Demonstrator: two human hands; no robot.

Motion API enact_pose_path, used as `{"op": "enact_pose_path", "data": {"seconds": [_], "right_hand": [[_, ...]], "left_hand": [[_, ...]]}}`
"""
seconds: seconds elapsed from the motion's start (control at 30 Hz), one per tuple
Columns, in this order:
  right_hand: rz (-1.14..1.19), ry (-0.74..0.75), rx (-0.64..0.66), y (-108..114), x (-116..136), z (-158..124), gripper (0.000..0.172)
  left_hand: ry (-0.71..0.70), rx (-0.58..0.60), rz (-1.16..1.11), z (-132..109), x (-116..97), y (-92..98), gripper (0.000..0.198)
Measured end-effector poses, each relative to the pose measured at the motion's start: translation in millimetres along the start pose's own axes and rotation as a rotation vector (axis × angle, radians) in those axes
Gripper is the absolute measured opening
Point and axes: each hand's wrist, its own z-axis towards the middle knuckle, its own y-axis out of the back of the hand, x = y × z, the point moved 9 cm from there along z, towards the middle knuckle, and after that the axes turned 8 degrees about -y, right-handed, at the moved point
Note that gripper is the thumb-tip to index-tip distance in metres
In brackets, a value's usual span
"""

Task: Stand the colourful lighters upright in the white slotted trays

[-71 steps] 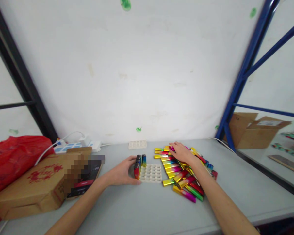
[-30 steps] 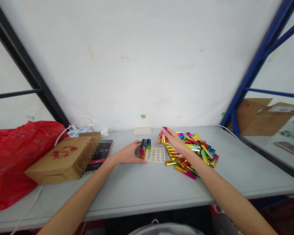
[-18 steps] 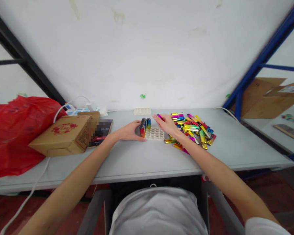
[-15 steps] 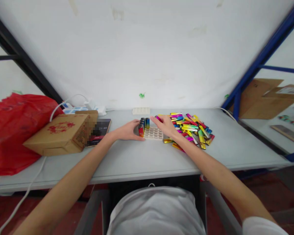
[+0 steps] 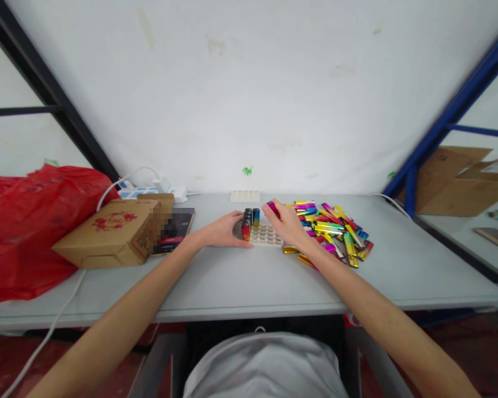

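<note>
A pale slotted tray (image 5: 268, 236) lies on the table in front of me. Several shiny metallic-coloured lighters (image 5: 245, 231) stand upright in its left end, black ends up. My left hand (image 5: 226, 229) is curved around that end, thumb at the front edge and fingers at the back beside the lighters. Above the tray's right rear part, my right hand (image 5: 287, 222) pinches a magenta lighter (image 5: 273, 208), held tilted. To the right of this hand spreads a loose pile of lighters (image 5: 332, 228) in gold, red, blue, green and magenta, partly hidden behind my forearm.
A second pale tray (image 5: 244, 196) lies by the wall. At left are a brown cardboard box (image 5: 103, 235), a red plastic bag (image 5: 37, 232), a dark flat box (image 5: 178, 229) and a power strip (image 5: 145, 193) with a white cable. A blue frame (image 5: 423, 149) rises at right.
The view has shifted slightly, so everything sits a little lower and mostly farther right. My right hand still holds the magenta lighter near the tray; my left hand stays at the tray's left end.
</note>
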Motion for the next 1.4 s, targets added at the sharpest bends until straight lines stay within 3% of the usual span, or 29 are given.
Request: {"op": "enact_pose_path", "data": {"seconds": [0.2, 0.33, 0.5, 0.7, 0.83, 0.93, 1.0, 1.1, 1.3, 1.4], "right_hand": [[-0.126, 0.165, 0.095, -1, 12, -1, 0.053], [-0.218, 0.106, 0.174, -8, -3, 3, 0.056], [-0.219, 0.115, 0.207, -19, -14, 4, 0.046], [-0.502, 0.158, 0.245, -39, -18, 3, 0.032], [-0.642, 0.173, 0.204, -42, -9, 3, 0.038], [-0.640, 0.185, 0.267, -44, -5, 0, 0.045], [-0.587, 0.194, 0.294, -37, -6, 1, 0.049], [-0.529, 0.182, 0.254, -7, -23, 9, 0.046], [-0.610, 0.023, 0.070, 65, -101, 33, 0.027], [-0.600, -0.008, 0.092, 67, -122, 36, 0.032]], "left_hand": [[-0.001, -0.028, 0.014, 1, -1, -1.4, 0.097], [-0.018, -0.023, 0.009, 1, -2, -2.7, 0.096], [-0.003, -0.004, -0.003, 1, -3, -2.9, 0.093], [-0.006, -0.016, -0.010, 0, -4, -1.5, 0.090], [-0.013, -0.012, 0.013, -1, -5, -1.1, 0.087], [-0.005, -0.016, 0.009, -1, -4, -0.1, 0.086], [-0.006, -0.020, -0.001, -1, -4, 0.3, 0.087], [-0.003, -0.025, -0.001, -2, -2, 0.8, 0.091], [0.011, 0.003, 0.023, -1, 2, -1.8, 0.098], [-0.002, -0.005, 0.017, -2, 2, -1.8, 0.098]]}}
